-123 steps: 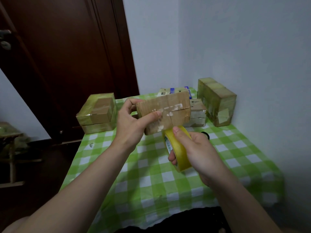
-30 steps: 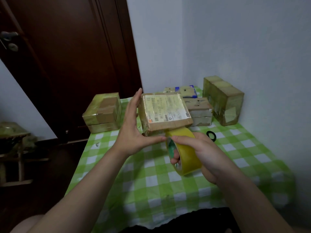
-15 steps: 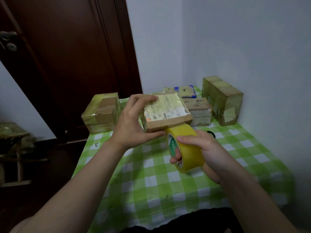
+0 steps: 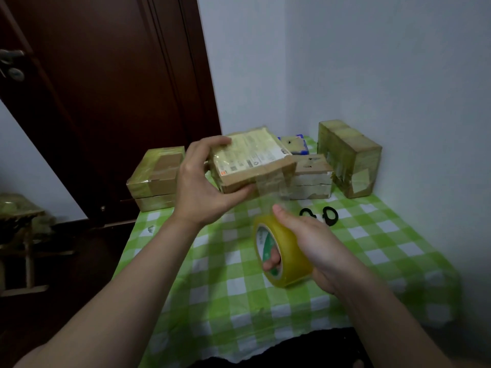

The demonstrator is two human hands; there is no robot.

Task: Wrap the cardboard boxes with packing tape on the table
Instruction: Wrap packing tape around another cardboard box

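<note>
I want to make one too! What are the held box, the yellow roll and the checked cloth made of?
The box looks like brown cardboard, dull at its edge, with a glossy taped top and a paper label. The roll seems to be shiny, see-through yellow plastic tape on a green-printed core. The cloth drapes softly over the edge: fabric or thin plastic, hard to tell.

The label on the held box is unreadably blurred; the door handle is cut off.
</note>
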